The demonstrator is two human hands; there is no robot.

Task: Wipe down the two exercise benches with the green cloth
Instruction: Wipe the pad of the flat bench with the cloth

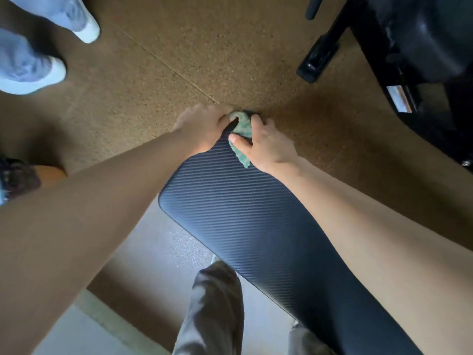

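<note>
A black ribbed bench pad (245,226) runs from the lower right up to the middle of the head view. At its far end lies the bunched green cloth (242,131), pressed between both hands. My left hand (204,126) grips the pad's far left corner and touches the cloth's edge. My right hand (266,144) is closed over the cloth, thumb on top of it, holding it against the pad. A second black bench (419,47) stands at the upper right, with its frame and foot on the floor.
The floor is brown speckled rubber tiling (158,60). Another person's pale shoes (33,73) stand at the upper left. My trouser leg (215,308) shows below the pad. A dark shoe (18,178) sits at the left edge.
</note>
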